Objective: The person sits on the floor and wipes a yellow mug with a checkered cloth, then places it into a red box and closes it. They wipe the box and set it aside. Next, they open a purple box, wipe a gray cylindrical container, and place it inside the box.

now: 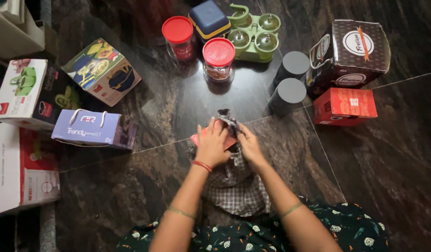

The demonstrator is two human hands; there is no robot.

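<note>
Both hands (229, 144) rub a checked cloth (234, 184) on a red lid (210, 139).

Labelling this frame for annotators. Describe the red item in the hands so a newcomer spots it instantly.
Start at the dark polished stone floor, then find the checked grey cloth lying in front of the seated person. At its top end, the left hand and right hand press on a small flat red item, partly wrapped in that cloth. Unlike the upright red-lidded jars beyond, it is low, flat and half covered.

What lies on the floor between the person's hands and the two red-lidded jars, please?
Nothing: in the head view, only bare dark floor separates the hands, left hand and right hand, from the red-lidded jars.
</note>
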